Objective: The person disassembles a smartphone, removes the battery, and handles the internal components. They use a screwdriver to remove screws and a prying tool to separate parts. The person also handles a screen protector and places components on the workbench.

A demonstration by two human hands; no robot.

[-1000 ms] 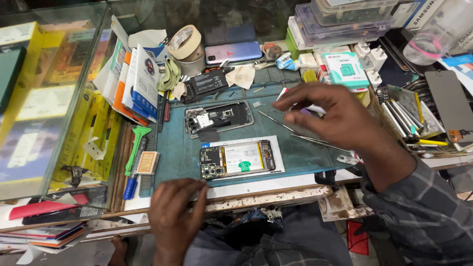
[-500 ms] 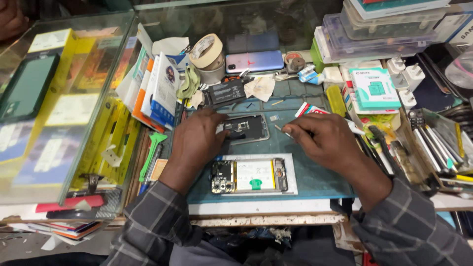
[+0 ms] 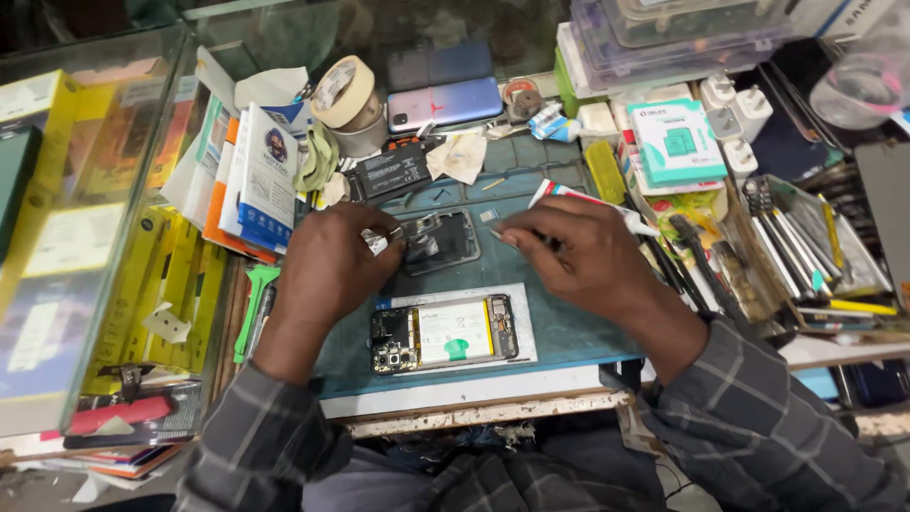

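Dark plastic and metal make up the frame [image 3: 438, 243], which lies on the blue mat [image 3: 569, 332] at the middle of the bench. The left hand [image 3: 332, 270] rests over the frame's left edge; its grip is closed, thumb and fingers pinched on a small silvery part [image 3: 379, 243] at that edge. The right hand [image 3: 588, 261] lies to the right of the frame, fingers drawn together on a thin tool [image 3: 504, 237] whose tip points toward the frame's right side; the tool itself is largely hidden by the fingers. A white tube [image 3: 592, 201] with a red band lies just behind this hand.

Just in front of the frame, nearer the person, an opened phone [image 3: 445, 334] lies face down on a white sheet, showing its battery and circuit board. Behind the frame lies a black battery [image 3: 387, 172], with a roll of tape [image 3: 343, 92] beyond it and two phones [image 3: 445, 102] against the glass. A teal box [image 3: 675, 140] and white chargers [image 3: 739, 112] stand at the right rear, a tray of tools [image 3: 806, 246] at the right. Stacked packets [image 3: 248, 175] and a glass case [image 3: 76, 237] occupy the left. A green pry tool [image 3: 252, 303] lies at the mat's left edge.
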